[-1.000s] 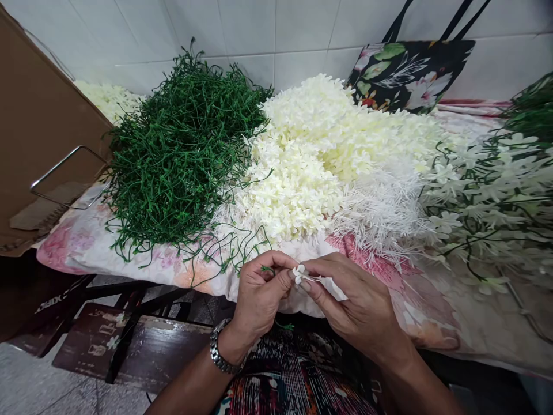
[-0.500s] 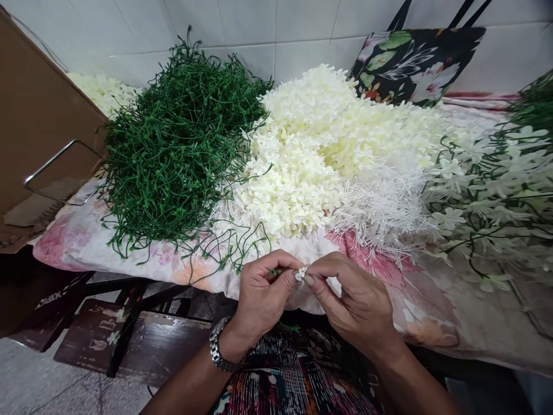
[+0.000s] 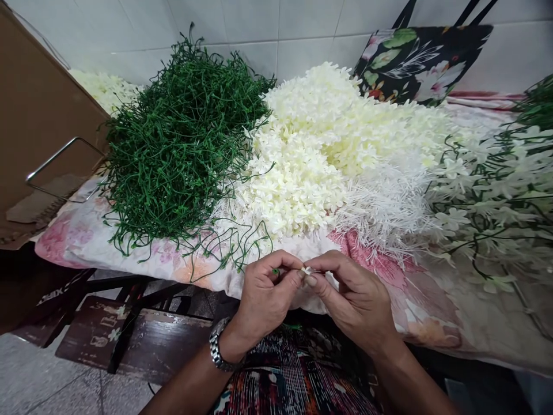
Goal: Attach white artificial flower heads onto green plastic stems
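My left hand [image 3: 268, 294], a metal watch on its wrist, is closed in a pinch near the table's front edge. A green tip of an artificial stem shows between its thumb and curled fingers; most of that stem is hidden. Right at its fingertips is a small white artificial flower [image 3: 306, 270]. From the other side, my right hand [image 3: 356, 300] pinches at the same flower with thumb and forefinger, and a thin white strand shows between them. Just beyond the hands, several loose green stems [image 3: 235, 245] lie on the floral cloth [image 3: 155, 262].
Behind stand a heap of green stems [image 3: 181, 138], a heap of cream blossoms [image 3: 298, 178] and a pile of thin white strands [image 3: 384, 202]. Finished-looking white flower sprays [image 3: 505, 196] lie at right. A cardboard box [image 3: 47, 127] is at left, a floral bag [image 3: 423, 63] at the back.
The small flower has turned slightly between the fingertips, and the thin white strand beside it shows more. Both hands stay pinched together; the view has shifted a little.
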`<state>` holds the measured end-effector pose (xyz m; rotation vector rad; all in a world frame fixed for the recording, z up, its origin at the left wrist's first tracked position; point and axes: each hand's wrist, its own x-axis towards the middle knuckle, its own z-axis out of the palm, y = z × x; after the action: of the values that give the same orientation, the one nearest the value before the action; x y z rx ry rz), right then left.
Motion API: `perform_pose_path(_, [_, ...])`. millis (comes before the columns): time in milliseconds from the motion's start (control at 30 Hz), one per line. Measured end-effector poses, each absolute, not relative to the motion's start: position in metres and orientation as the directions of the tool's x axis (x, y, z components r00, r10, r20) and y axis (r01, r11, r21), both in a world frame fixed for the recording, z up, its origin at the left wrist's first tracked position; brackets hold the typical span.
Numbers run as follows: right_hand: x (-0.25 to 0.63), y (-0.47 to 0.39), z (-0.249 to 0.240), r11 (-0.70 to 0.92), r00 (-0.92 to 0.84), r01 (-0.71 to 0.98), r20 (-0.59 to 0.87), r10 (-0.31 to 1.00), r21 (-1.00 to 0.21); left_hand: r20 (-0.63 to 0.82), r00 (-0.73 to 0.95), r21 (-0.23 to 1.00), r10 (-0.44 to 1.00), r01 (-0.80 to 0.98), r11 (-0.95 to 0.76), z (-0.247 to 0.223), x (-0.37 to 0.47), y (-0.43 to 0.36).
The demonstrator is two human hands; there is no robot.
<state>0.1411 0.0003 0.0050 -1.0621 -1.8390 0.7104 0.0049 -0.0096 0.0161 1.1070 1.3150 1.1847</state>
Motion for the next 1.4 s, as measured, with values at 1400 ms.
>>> perform_pose_path(1400, [0.153, 0.004, 0.019, 0.57, -0.383, 0.412, 0.432, 0.816, -0.711, 0.289, 0.233, 0.708, 0.929, 0.601, -0.371, 0.017, -0.005, -0.021])
